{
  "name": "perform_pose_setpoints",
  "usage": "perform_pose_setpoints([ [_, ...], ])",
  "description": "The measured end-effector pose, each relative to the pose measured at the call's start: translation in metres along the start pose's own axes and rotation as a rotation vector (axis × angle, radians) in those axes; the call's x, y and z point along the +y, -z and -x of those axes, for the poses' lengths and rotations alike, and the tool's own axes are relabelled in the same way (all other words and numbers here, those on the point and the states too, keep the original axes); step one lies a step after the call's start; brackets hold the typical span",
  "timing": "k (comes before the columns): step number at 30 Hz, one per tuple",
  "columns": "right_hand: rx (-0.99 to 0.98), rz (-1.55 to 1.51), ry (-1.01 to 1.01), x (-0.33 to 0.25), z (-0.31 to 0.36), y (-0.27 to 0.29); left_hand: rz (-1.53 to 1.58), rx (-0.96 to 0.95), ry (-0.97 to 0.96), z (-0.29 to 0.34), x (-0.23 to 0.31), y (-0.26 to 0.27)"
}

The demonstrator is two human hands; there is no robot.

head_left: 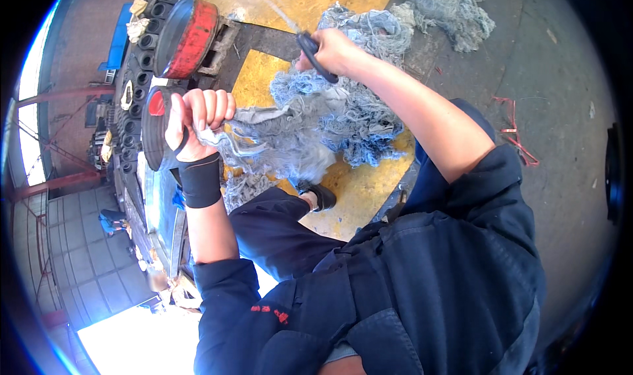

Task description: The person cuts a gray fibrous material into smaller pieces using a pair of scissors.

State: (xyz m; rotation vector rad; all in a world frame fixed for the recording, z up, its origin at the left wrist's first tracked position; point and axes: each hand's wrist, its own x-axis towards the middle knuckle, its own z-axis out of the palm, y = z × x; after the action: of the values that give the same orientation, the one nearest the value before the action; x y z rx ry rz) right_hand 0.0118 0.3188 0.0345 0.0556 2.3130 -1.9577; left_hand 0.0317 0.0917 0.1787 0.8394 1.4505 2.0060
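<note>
My left hand (201, 115), a black band around its wrist, is closed on one end of a tangled bundle of grey-blue yarn (283, 131). The bundle stretches to the right in ragged, frayed strands. Above it, my right hand (330, 51) grips the black handle of what looks like a pair of scissors (316, 58). Their pale blade points up and left, blurred, apart from the yarn in my left hand. Below and behind the right hand lies a heap of the same tangled yarn (369, 121).
Yellow sheets (356, 194) cover part of the floor beneath the yarn and my foot. A red-and-black drum (191, 37) sits on a wooden pallet (221, 49). Another yarn pile (455, 12) lies far right; red cord (511, 131) lies on the grey floor. Black rings line the left.
</note>
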Motion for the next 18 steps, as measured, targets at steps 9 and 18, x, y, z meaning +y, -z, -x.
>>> perform_pose_setpoints([
  [9,-0.353,0.046,0.233,-0.018,0.037,-0.021,-0.039,0.092,-0.094,0.015,0.003,0.000],
  [18,-0.010,0.178,0.476,0.006,0.029,-0.060,0.067,0.158,-0.114,0.022,-0.003,-0.001],
])
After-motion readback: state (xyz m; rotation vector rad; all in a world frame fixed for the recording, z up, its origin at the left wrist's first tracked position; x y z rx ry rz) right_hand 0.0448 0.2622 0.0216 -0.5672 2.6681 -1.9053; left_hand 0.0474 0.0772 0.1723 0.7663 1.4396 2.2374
